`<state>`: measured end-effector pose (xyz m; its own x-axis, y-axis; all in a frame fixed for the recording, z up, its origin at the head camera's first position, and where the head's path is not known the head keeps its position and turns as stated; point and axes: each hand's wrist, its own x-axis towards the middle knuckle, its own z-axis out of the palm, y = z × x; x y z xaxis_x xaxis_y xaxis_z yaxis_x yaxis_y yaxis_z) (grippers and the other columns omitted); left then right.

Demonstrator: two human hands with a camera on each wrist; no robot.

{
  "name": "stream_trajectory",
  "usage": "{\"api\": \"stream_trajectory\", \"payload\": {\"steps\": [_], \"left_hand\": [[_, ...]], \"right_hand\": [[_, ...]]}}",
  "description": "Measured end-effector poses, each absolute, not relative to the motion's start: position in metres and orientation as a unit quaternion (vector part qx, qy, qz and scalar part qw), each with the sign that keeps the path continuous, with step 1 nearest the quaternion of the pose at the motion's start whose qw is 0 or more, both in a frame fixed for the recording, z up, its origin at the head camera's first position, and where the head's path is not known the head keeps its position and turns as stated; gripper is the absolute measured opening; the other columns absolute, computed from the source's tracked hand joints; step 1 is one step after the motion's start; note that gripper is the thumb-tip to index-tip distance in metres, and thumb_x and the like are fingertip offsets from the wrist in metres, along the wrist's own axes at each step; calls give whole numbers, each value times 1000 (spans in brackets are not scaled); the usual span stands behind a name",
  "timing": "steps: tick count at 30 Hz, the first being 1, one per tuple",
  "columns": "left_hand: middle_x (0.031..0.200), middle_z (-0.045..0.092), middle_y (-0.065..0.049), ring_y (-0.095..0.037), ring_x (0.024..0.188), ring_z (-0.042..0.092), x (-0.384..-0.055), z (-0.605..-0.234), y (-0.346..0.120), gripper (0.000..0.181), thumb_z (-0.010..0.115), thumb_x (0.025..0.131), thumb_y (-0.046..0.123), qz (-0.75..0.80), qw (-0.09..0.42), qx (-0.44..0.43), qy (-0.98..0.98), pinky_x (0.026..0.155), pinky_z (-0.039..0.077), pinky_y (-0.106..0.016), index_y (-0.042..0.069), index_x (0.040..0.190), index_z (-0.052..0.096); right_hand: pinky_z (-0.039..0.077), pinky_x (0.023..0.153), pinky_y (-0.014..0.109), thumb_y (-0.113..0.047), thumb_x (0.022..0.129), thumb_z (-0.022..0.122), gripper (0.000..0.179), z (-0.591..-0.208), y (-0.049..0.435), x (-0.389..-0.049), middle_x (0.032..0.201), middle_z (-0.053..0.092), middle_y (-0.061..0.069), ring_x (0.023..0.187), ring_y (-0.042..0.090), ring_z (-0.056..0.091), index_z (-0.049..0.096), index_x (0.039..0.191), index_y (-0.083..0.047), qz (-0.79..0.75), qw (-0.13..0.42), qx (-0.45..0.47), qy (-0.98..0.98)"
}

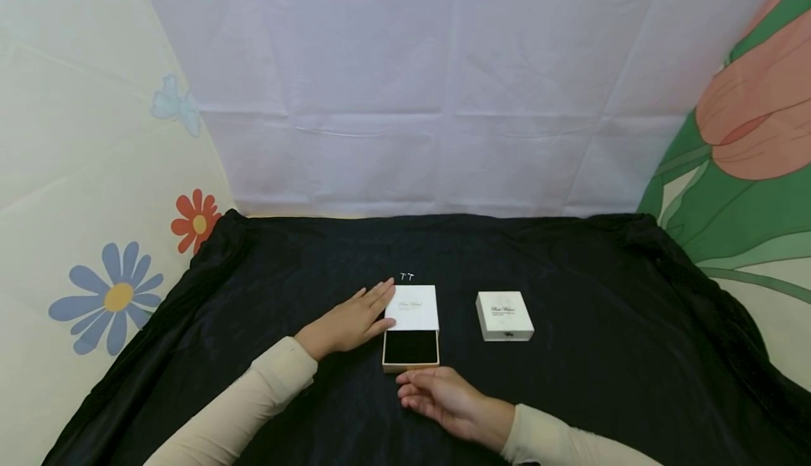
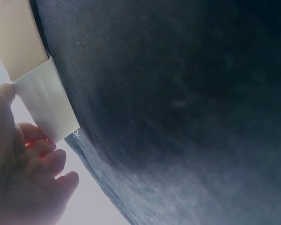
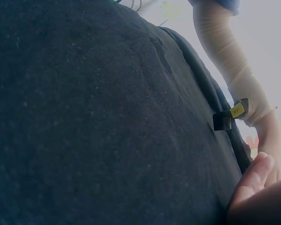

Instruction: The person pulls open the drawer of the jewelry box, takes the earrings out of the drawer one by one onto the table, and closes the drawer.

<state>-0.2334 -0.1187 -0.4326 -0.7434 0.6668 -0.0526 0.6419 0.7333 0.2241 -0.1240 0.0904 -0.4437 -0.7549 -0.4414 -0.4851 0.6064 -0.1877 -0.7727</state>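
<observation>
In the head view, a white drawer-style gift box (image 1: 413, 304) with script lettering lies on the black cloth. Its tan-edged drawer (image 1: 410, 367), lined in black, is slid out toward the person. My left hand (image 1: 348, 319) lies along the box's left side, fingers extended, thumb at the sleeve's edge. The left wrist view shows the white sleeve (image 2: 49, 101) beside that thumb and the fingertips. Just in front of the drawer is my right hand (image 1: 446, 399), fingers loosely bent with nothing between them. Two tiny silvery T-shaped pieces (image 1: 407, 276) lie beyond the box.
A second white box (image 1: 505, 315), closed and similarly lettered, sits to the right. Black cloth (image 1: 570, 262) covers the table. Behind it hangs a white sheet (image 1: 412, 86), with flower-printed fabric at both sides.
</observation>
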Motion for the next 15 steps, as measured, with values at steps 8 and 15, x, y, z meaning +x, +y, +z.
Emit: {"api": "stream_trajectory", "payload": {"steps": [8,15], "left_hand": [[160,15,-7,-21,146,19,-232,-429,-119,68,38,102,47,103,72,351,928,115,20,-49,7,153,19],[161,13,-6,-21,146,18,-232,-429,-119,68,37,101,48,106,80,347,928,116,19,-49,8,154,18]], "right_hand": [[52,67,15,-6,100,45,25,-443,91,-126,76,66,-1,68,3,64,59,114,11,-764,338,72,544],[53,67,15,-5,100,45,25,-444,90,-129,76,66,0,68,4,65,58,115,11,-767,340,69,540]]}}
